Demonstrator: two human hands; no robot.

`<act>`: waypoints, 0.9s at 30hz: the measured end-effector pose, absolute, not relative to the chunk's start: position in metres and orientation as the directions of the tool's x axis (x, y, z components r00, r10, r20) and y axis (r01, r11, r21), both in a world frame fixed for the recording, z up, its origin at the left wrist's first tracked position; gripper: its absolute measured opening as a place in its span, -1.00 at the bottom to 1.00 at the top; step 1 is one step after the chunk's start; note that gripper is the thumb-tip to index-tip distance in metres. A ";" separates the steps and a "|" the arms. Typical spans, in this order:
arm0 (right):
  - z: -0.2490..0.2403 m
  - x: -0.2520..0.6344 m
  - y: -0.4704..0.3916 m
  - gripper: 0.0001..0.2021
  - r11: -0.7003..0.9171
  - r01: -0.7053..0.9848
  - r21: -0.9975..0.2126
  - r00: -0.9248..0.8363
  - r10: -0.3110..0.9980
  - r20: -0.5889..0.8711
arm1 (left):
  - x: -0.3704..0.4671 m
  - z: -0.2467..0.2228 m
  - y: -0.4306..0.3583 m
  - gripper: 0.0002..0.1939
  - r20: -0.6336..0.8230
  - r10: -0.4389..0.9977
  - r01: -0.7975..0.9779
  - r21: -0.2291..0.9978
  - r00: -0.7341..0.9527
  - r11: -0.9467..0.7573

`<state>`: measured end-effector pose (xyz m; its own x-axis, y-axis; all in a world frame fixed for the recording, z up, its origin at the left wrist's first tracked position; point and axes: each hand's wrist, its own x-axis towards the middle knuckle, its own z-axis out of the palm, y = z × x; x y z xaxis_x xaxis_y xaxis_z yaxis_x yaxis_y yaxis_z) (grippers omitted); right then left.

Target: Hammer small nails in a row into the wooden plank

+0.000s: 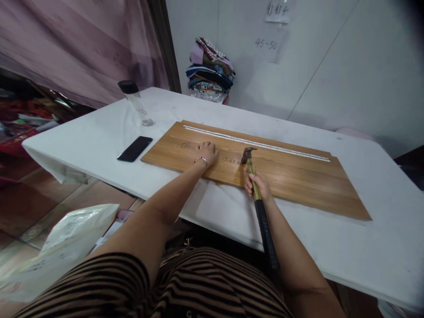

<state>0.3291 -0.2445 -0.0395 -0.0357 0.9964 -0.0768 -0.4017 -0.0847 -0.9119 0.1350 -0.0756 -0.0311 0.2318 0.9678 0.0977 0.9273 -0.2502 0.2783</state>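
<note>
A long brown wooden board (298,176) lies flat on the white table. My left hand (208,152), with a bracelet at the wrist, rests palm down on it, fingers spread and slightly bent. Just left of that hand is a small group of nails (185,145). To its right, a row of small nails (230,160) dots the board. My right hand (260,185) is closed round the yellow handle of a claw hammer (256,190), near its rusty head. The hammer's black grip points back toward my body. A white measuring strip (258,143) runs along the board's far side.
Left of the board are a black phone (134,149) and a clear bottle with a dark lid (137,104) on the table (391,247). Folded clothes (212,73) are stacked behind, by the wall. A plastic bag (76,229) lies at the lower left.
</note>
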 end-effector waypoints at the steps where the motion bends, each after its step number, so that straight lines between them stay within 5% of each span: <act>1: -0.039 0.329 -0.245 -0.53 -0.078 -0.412 -0.908 -0.034 0.997 -0.070 | 0.135 -0.031 -0.076 -0.58 0.097 0.969 0.929 0.278 0.228 -0.246; 27: -0.041 0.328 -0.244 -0.53 -0.062 -0.414 -0.908 -0.012 0.998 -0.063 | 0.136 -0.033 -0.074 -0.55 0.103 0.966 0.933 0.254 0.236 -0.255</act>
